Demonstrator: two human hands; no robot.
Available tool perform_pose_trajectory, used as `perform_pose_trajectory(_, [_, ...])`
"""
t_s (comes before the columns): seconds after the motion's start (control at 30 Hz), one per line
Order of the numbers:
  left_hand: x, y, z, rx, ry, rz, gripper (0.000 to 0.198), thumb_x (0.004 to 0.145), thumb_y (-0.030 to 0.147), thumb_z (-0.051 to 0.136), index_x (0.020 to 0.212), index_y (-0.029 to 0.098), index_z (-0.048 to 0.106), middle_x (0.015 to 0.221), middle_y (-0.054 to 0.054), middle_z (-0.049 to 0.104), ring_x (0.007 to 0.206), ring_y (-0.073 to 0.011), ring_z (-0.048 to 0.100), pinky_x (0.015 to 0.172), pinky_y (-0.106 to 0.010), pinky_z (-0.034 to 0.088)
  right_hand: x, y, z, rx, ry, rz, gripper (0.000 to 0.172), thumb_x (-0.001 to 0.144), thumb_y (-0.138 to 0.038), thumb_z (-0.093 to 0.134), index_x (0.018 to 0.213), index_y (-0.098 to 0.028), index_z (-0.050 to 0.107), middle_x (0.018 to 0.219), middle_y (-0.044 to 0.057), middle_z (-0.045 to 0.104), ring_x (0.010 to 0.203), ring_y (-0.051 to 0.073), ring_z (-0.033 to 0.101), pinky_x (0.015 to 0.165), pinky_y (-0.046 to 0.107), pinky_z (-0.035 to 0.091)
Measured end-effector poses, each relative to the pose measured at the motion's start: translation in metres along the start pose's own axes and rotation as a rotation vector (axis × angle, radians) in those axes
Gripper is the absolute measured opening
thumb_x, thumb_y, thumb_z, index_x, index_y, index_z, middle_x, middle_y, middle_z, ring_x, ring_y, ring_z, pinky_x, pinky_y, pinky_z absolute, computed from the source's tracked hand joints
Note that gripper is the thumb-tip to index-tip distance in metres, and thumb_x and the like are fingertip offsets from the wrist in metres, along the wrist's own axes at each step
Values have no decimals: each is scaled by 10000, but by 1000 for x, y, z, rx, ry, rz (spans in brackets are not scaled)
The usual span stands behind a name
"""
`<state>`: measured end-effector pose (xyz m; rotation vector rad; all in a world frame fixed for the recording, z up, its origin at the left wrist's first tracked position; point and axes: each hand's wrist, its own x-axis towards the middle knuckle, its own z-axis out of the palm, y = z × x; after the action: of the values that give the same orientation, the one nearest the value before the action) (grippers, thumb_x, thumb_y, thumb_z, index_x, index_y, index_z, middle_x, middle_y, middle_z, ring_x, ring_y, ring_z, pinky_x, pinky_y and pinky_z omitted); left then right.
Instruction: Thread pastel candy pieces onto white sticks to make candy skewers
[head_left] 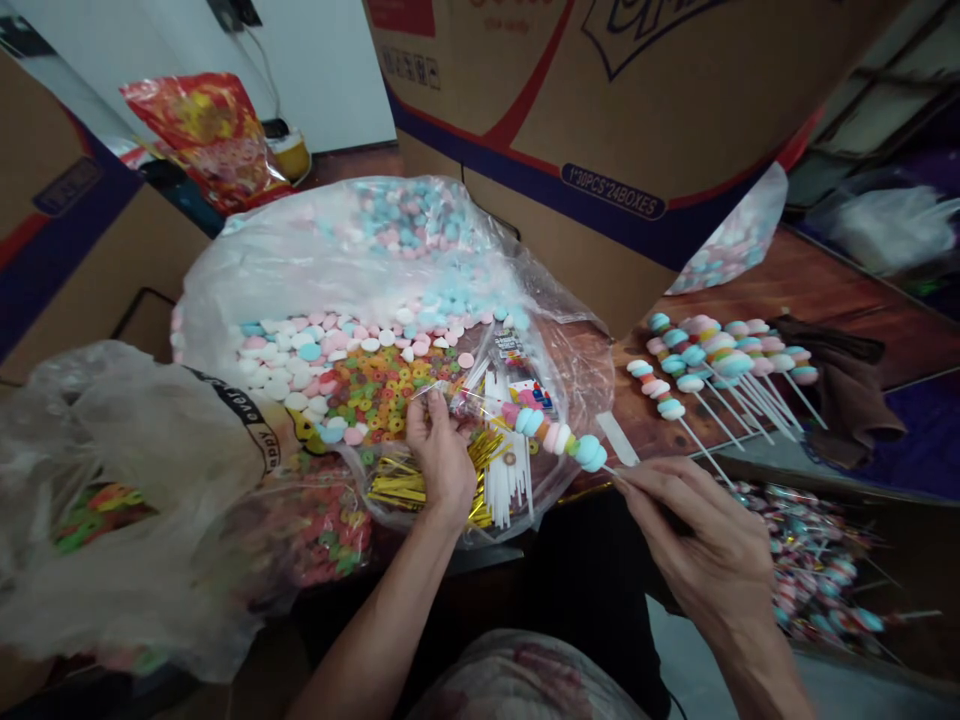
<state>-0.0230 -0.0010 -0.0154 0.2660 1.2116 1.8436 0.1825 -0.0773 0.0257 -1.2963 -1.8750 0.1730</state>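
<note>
My right hand (pixel 705 545) pinches the stick of a candy skewer (pixel 559 437), threaded with blue, pink, white and green sweets. The skewer points left and slightly up. Between the thumb and fingers of my left hand (pixel 442 460) is the edge of a clear plastic wrapper (pixel 484 402), which reaches toward the skewer's tip; how far it covers the sweets is hard to see. Beneath my hands lie gold twist ties (pixel 397 482), white sticks (pixel 504 490) and orange, green and yellow candy rings (pixel 382 385). Pink, white and blue round candies (pixel 300 345) spread behind them.
Several finished skewers (pixel 731 355) lie on the table at right. Below them, a box holds many wrapped skewers (pixel 817 560). A large cardboard box (pixel 525 215) stands at the back. Plastic bags of candy rings (pixel 322 520) lie at left, and a red packet (pixel 206 130) stands behind.
</note>
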Motion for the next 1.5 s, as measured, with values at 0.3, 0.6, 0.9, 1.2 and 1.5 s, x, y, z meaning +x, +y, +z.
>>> perform_pose_trajectory(0.3, [-1, -4, -4, 22, -99, 90, 310, 735, 448, 764, 835, 223, 576, 827, 21, 617, 732, -121, 628, 697, -259, 538, -1, -1, 3, 289, -88, 219, 79, 892, -174, 644, 837, -215, 683, 790, 11, 664, 713, 143, 639, 652, 250, 496])
perform_pose_trajectory(0.6, [-3, -1, -1, -18, -130, 42, 312, 764, 443, 746, 861, 227, 542, 846, -1, 677, 731, -144, 682, 644, -238, 508, 0, -6, 11, 258, -65, 183, 97, 882, -154, 641, 813, -203, 689, 747, 12, 664, 672, 137, 629, 626, 241, 496])
perform_pose_trajectory(0.9, [-14, 9, 10, -114, -209, -141, 356, 812, 515, 678, 864, 171, 601, 851, -86, 735, 803, -216, 721, 718, -315, 539, -8, -6, 25, 296, -2, 185, 119, 874, -100, 640, 842, -198, 700, 755, 13, 662, 681, 134, 627, 636, 246, 507])
perform_pose_trajectory(1.2, [-26, 7, 20, -182, -282, -258, 260, 829, 412, 705, 829, 181, 585, 728, -16, 681, 735, -157, 687, 705, -270, 522, -14, -13, 44, 223, 18, 61, 157, 872, -43, 615, 914, -179, 684, 773, 34, 634, 694, 135, 601, 656, 256, 501])
perform_pose_trajectory(1.5, [-29, 3, 17, -141, -337, -315, 251, 874, 427, 646, 854, 185, 584, 749, -14, 648, 641, -119, 612, 623, -238, 476, -21, -23, 55, 559, -89, 563, 144, 888, -252, 635, 785, -179, 704, 663, 5, 570, 581, 108, 500, 517, 233, 379])
